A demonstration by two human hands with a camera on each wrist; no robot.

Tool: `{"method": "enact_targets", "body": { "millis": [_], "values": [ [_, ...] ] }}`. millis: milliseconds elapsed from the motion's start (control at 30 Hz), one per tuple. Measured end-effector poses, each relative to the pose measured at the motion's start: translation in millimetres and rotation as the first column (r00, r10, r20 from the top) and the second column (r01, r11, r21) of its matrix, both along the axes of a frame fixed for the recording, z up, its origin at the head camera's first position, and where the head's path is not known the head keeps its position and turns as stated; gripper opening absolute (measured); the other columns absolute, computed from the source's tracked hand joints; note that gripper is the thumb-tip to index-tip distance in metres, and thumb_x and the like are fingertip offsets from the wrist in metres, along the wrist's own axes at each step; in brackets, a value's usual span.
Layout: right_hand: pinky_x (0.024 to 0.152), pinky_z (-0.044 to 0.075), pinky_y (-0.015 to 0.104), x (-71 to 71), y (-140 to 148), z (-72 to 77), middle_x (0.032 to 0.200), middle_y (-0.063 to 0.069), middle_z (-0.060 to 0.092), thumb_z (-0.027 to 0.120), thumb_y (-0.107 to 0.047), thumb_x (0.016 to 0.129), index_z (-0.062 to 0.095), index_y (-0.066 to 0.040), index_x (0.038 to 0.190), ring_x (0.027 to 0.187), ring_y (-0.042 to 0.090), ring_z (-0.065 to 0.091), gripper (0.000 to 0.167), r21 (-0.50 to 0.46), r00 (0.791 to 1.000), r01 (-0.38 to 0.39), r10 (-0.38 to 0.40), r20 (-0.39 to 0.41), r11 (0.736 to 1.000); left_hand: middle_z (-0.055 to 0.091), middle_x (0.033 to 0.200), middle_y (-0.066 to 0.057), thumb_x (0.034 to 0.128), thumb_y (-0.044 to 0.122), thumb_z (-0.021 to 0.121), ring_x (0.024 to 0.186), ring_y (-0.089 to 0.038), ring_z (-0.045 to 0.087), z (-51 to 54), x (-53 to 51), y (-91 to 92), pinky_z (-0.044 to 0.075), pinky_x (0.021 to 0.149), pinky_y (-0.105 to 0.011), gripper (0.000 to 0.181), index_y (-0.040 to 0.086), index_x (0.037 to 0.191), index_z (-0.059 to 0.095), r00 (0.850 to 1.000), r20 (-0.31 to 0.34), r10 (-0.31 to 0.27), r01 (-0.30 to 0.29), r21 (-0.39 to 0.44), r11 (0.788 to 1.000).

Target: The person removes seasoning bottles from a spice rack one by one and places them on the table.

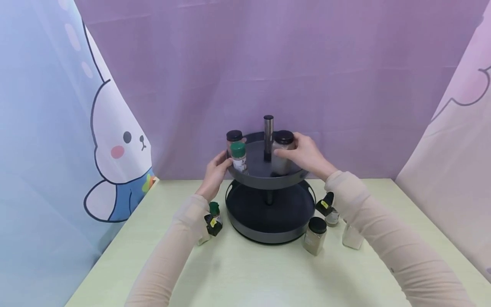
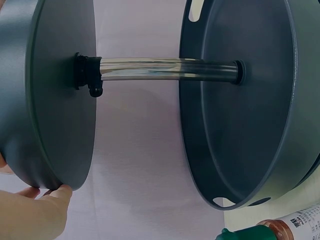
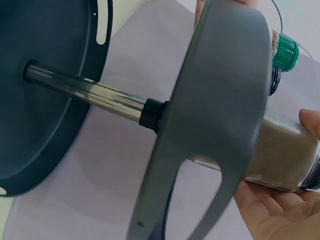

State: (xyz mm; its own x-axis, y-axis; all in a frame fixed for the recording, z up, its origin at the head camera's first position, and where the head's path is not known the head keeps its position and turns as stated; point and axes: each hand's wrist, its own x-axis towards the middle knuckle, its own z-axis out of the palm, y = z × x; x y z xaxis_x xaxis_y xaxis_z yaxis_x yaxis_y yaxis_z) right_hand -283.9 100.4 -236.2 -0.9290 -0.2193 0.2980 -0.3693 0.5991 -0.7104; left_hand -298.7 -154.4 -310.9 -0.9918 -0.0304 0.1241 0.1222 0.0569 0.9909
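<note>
A dark two-tier turntable stands on the table. My right hand [image 1: 308, 156] grips a square clear spice jar [image 3: 282, 152] with a black lid and grey-brown powder, at the right of the upper tray [image 1: 264, 183]. Thumb and fingers lie on opposite sides of the jar. At the tray's left edge, my left hand [image 1: 214, 175] holds the rim, its thumb close to a green-capped spice bottle [image 1: 239, 159]. Behind that bottle stands another black-lidded jar [image 1: 234, 136], partly hidden. The lower tray [image 1: 268, 236] holds nothing that I can see.
On the table right of the turntable stand a black-lidded jar [image 1: 315, 238], a pale container [image 1: 352, 237] and another jar [image 1: 332, 218] partly behind the right wrist camera. A green-capped bottle [image 1: 214, 209] stands at left. A purple curtain [image 1: 192, 94] hangs behind.
</note>
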Motion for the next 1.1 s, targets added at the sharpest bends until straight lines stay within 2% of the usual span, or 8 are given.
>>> {"method": "enact_targets", "body": {
  "millis": [167, 433, 800, 1100],
  "values": [
    [0.059, 0.043, 0.028, 2.6, 3.1, 6.9, 0.077, 0.005, 0.059, 0.069, -0.032, 0.079, 0.058, -0.007, 0.111, 0.069, 0.019, 0.054, 0.042, -0.026, 1.000, -0.006, 0.006, -0.020, 1.000, 0.029, 0.149, -0.006, 0.0938, 0.024, 0.049, 0.135, -0.017, 0.030, -0.3, -0.2, -2.2, 0.028, 0.111, -0.030, 0.058, 0.012, 0.145, 0.026, 1.000, 0.003, 0.007, -0.007, 0.003, 1.000],
    [0.062, 0.043, 0.029, 12.1, 14.1, 16.8, 0.080, 0.005, 0.059, 0.069, -0.036, 0.079, 0.055, -0.011, 0.120, 0.076, 0.023, 0.055, 0.050, -0.078, 1.000, 0.005, -0.003, 0.024, 0.997, 0.029, 0.149, -0.006, 0.0937, 0.025, 0.049, 0.135, -0.018, 0.030, -0.4, 0.7, -2.5, 0.028, 0.111, -0.031, 0.058, 0.011, 0.145, 0.025, 1.000, 0.005, 0.006, -0.006, 0.007, 1.000],
    [0.061, 0.039, 0.030, 35.1, 33.3, 28.9, 0.081, 0.006, 0.057, 0.067, -0.039, 0.081, 0.056, -0.009, 0.113, 0.073, 0.020, 0.050, 0.046, -0.007, 0.999, 0.034, -0.034, -0.037, 0.999, 0.031, 0.148, -0.004, 0.0938, 0.026, 0.050, 0.135, -0.017, 0.031, 0.3, 1.6, -1.8, 0.028, 0.111, -0.030, 0.058, 0.013, 0.145, 0.026, 1.000, 0.008, 0.001, -0.001, 0.002, 1.000],
    [0.062, 0.040, 0.029, 45.1, 52.9, 21.7, 0.081, 0.006, 0.057, 0.066, -0.038, 0.082, 0.056, -0.007, 0.113, 0.071, 0.018, 0.051, 0.045, 0.032, 0.998, 0.046, -0.044, -0.052, 0.998, 0.030, 0.148, -0.007, 0.0940, 0.024, 0.049, 0.135, -0.018, 0.030, 0.1, 1.6, 0.6, 0.028, 0.111, -0.032, 0.058, 0.011, 0.145, 0.025, 1.000, -0.007, -0.005, 0.005, 0.004, 1.000]
  ]
}}
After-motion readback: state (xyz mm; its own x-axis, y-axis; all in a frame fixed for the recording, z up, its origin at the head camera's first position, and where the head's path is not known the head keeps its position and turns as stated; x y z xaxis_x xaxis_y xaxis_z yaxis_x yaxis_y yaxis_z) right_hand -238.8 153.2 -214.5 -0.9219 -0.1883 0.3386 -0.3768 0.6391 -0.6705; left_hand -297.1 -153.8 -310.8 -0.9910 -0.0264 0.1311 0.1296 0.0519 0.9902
